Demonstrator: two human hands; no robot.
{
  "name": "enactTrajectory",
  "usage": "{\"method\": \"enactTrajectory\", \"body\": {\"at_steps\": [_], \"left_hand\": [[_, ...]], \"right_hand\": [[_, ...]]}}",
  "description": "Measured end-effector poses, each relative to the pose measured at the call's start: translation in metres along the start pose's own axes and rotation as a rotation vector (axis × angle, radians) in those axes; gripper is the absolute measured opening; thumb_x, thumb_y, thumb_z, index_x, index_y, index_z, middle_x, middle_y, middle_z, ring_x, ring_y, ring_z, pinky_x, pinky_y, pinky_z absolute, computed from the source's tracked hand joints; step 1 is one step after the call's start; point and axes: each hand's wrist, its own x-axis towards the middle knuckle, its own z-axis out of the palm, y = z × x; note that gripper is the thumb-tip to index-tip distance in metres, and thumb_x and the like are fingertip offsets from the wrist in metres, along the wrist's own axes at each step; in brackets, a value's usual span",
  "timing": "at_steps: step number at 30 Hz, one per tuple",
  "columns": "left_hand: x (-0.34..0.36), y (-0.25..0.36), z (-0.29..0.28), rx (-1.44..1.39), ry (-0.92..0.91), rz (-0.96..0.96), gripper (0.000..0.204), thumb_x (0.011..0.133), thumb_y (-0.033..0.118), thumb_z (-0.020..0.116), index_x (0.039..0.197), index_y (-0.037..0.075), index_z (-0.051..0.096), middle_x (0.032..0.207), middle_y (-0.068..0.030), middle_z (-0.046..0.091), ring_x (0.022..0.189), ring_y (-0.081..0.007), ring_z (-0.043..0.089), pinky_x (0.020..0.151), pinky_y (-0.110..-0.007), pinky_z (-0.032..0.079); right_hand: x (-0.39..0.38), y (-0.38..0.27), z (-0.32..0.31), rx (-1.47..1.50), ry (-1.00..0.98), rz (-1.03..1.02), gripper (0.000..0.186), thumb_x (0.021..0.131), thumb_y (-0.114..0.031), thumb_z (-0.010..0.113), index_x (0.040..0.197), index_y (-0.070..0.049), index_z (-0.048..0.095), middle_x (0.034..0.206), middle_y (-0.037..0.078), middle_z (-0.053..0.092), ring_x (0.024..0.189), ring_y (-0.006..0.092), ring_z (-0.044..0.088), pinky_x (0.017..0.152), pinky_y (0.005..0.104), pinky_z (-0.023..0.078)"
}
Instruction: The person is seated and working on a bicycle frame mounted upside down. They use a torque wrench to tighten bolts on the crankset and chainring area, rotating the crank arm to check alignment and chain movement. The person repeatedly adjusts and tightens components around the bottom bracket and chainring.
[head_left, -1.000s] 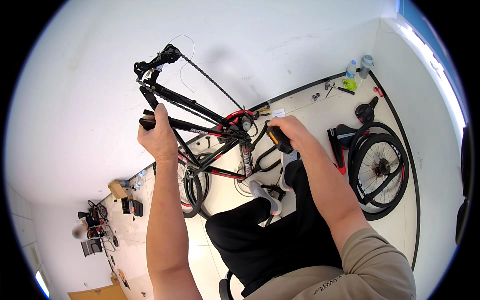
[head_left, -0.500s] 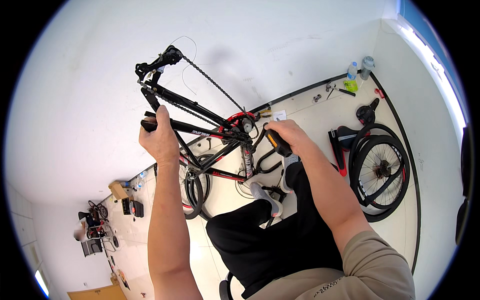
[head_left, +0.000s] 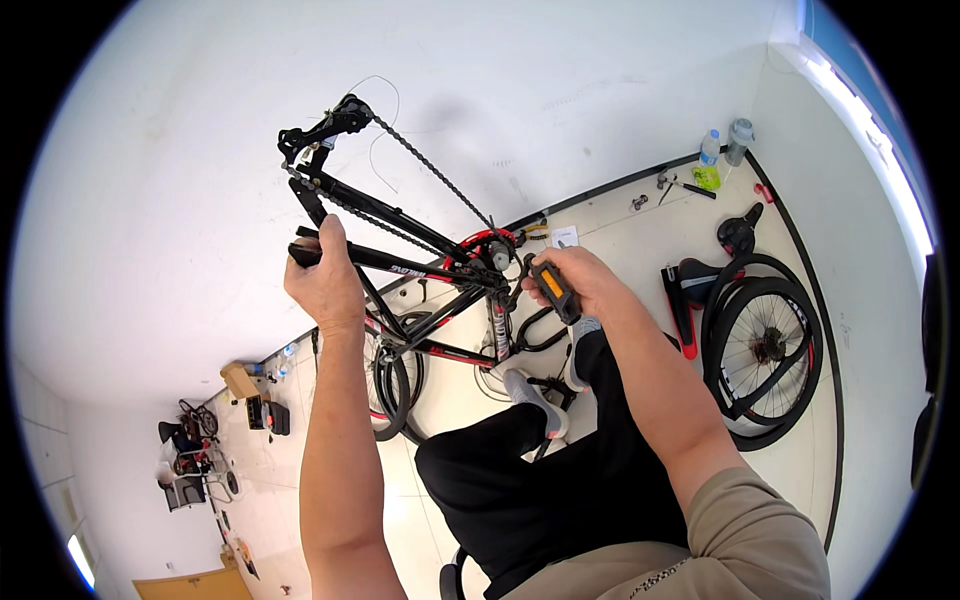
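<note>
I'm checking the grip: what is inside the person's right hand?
The right hand holds a black pedal with an orange reflector; the side covered by the hand cannot be seen.

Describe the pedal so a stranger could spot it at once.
Find the black bicycle frame, then its red chainring. To its lower right, the right hand holds the pedal, a black block whose orange strip sets it apart from the dark frame nearby.

The head-worn left fisheye looks down from close above the lap [head_left: 560, 470], with the left hand [head_left: 328, 280] toward nine o'clock, right hand [head_left: 578, 278] toward three, white wall [head_left: 500, 60] at twelve
</note>
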Motion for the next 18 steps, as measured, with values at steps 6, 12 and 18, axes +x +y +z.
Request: {"method": "enactTrajectory", "body": {"at_steps": [6,12,18], "left_hand": [[0.002,-0.003,-0.001,-0.01,-0.011,0.011,0.039,0.084,0.03,0.077,0.069,0.002,0.054,0.067,-0.0004,0.053,0.065,-0.0106,0.045,0.062,-0.027,0.04],[-0.002,0.004,0.0,-0.032,0.008,0.046,0.039,0.084,0.027,0.077,0.064,0.003,0.053,0.061,0.0016,0.051,0.061,-0.0085,0.043,0.057,-0.026,0.037],[-0.003,0.008,0.0,-0.008,0.002,0.013,0.037,0.083,0.025,0.076,0.064,0.002,0.053,0.062,0.0004,0.052,0.062,-0.009,0.044,0.06,-0.026,0.039]], "right_hand": [[-0.007,-0.005,0.004,-0.111,0.081,0.001,0.023,0.088,-0.024,0.064,0.094,-0.002,0.064,0.086,0.011,0.071,0.07,0.0168,0.067,0.061,0.0316,0.058],[-0.01,-0.004,0.005,-0.171,0.096,-0.03,0.024,0.088,-0.025,0.065,0.095,-0.002,0.065,0.084,0.008,0.069,0.067,0.0138,0.065,0.057,0.0305,0.055],[-0.013,-0.003,0.011,-0.657,0.364,-0.245,0.031,0.084,-0.027,0.065,0.086,0.003,0.069,0.079,0.012,0.069,0.074,0.0236,0.067,0.065,0.0354,0.05]]}}
